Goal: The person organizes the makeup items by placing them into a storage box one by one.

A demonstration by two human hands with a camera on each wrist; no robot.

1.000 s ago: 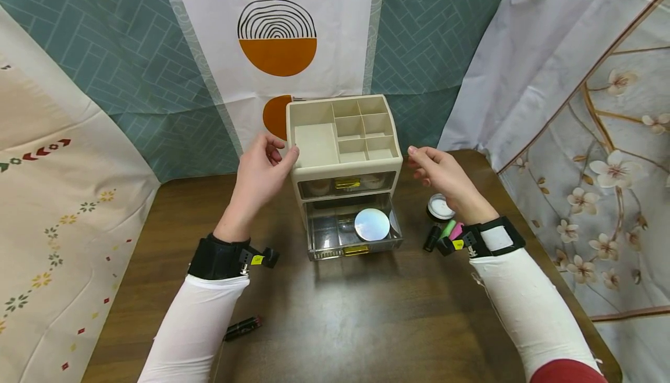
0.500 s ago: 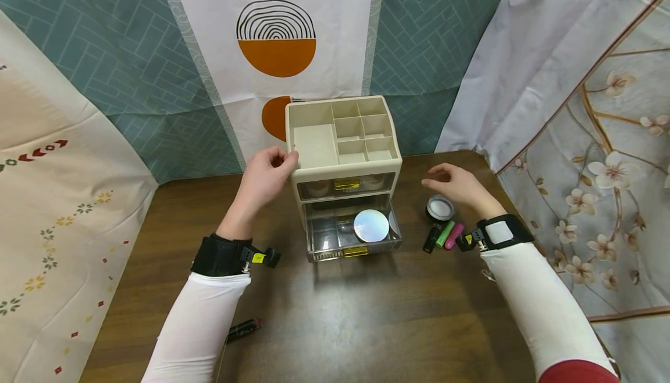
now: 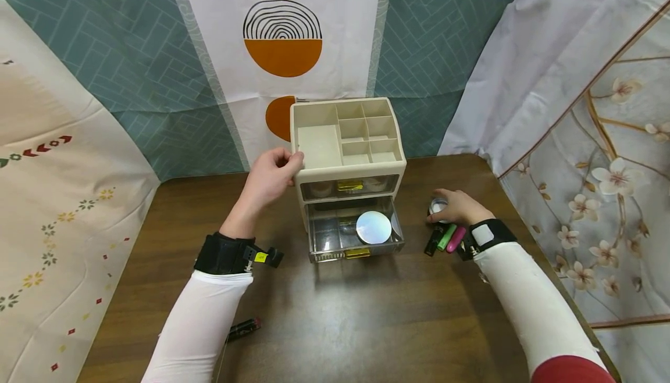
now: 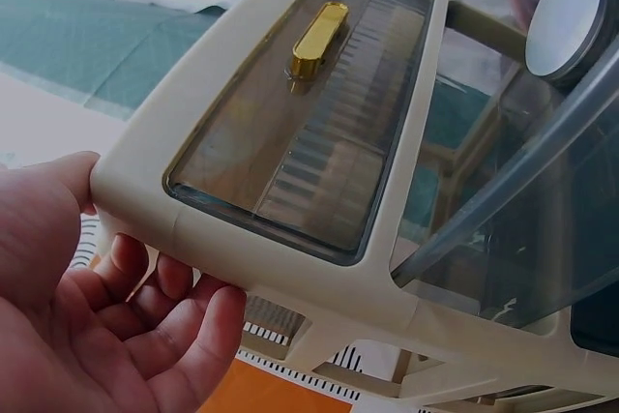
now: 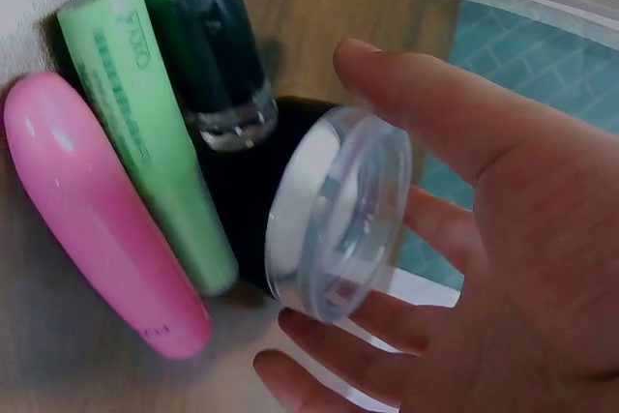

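Observation:
My left hand [image 3: 269, 178] holds the front left corner of a cream drawer organizer [image 3: 319, 145]. In the left wrist view its thumb lies at the top edge and the curled fingers [image 4: 208, 331] are against the side wall. The clear lower drawer [image 3: 330, 243] is pulled out, with a round container [image 3: 374, 228] with a shiny lid in it. At the right, my right hand [image 3: 460, 207] reaches round a small clear-lidded jar [image 5: 338, 210] with a dark base. Its thumb and fingers are spread on either side; whether they touch the jar I cannot tell.
A black-capped bottle [image 5: 218, 55], a green tube [image 5: 145, 132] and a pink tube [image 5: 106, 220] lie beside the jar. A dark lipstick-like tube [image 3: 243, 329] lies near my left forearm. Fabric [image 3: 419, 40] hangs behind the wooden table [image 3: 377, 325].
My right hand has moved away from the organizer's side, then down to the jar. My left hand has closed in on the organizer's corner.

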